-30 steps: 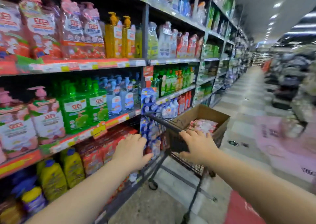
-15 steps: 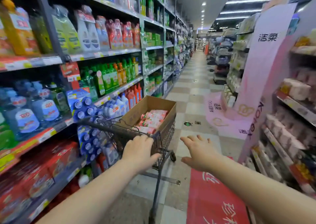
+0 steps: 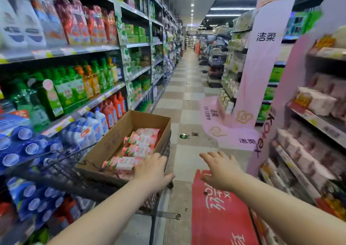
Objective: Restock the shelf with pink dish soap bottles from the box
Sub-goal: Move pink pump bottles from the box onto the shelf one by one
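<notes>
Hands first: left hand [image 3: 152,171] grips the near rim of the cart [image 3: 61,173], fingers curled over the edge and thumb hooked on the right side. Right hand [image 3: 220,170] is off everything, fingers spread and loose, and hangs over the floor just right of the cart, above the top edge of the red floor mat [image 3: 215,218].

Box [image 3: 114,138] sits open-topped in the cart basket, directly ahead of the left hand. Pink dish soap bottles [image 3: 138,151] lie on their sides in its right half. At least 4 are visible, stacked front to back, and the nearest is just beyond the left fingertips.

Key relation:
- Bottles are ahead of the left hand, and ahead and left of the right hand.
- Left hand is nearer but busy on the cart. Right hand is free and would have to cross over the right wall of the box.
- Long axis of each bottle runs across the box, roughly left-right in view.
- Pump ends look to point left, toward the shelf [image 3: 104,97], with the bases toward the aisle. It's blurry, so moderate confidence.

My read: the cart is being positioned and no pick has started. The stretch of shelf beside the cart holds green, orange, red and blue product. No pink slot is visible in frame, so I can't tell where the target is.
</notes>
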`<state>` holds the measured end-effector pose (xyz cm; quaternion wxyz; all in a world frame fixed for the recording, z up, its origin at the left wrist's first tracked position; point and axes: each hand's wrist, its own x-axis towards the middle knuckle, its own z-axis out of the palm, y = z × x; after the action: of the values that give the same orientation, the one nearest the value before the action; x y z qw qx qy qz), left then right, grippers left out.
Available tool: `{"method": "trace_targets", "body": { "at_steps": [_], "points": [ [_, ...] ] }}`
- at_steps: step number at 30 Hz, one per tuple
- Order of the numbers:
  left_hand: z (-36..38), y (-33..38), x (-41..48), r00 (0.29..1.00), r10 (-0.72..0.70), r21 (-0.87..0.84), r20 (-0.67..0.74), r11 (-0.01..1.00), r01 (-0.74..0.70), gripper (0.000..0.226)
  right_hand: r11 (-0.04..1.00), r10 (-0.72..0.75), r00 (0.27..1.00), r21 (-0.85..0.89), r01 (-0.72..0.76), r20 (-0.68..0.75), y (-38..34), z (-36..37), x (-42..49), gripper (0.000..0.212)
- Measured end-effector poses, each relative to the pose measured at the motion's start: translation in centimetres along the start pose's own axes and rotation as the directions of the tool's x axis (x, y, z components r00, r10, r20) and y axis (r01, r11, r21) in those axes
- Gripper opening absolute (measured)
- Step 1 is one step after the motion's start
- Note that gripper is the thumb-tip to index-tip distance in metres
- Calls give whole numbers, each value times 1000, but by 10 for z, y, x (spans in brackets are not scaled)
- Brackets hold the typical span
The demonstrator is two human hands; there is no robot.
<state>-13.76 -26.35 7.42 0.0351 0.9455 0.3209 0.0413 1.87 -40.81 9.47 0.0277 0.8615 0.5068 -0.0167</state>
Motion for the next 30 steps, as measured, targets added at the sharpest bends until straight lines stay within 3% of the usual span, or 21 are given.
{"method": "trace_targets", "body": {
  "at_steps": [7,14,22,30],
  "points": [
    [38,-11,82,996,-26,-24,82,999,29,59,999,-36,998,21,35,59,28,16,91,67],
    [57,-33,170,968,-229,10,101,973,230,58,975,-220,972,34,218,80,56,24,209,67],
    [70,-23,247,903,-420,4,85,907,422,52,922,-387,917,28,386,96,93,18,334,68],
    [97,-81,275,782,-606,-38,143,787,616,62,838,-546,825,99,537,144,50,44,424,67]
  ]
}}
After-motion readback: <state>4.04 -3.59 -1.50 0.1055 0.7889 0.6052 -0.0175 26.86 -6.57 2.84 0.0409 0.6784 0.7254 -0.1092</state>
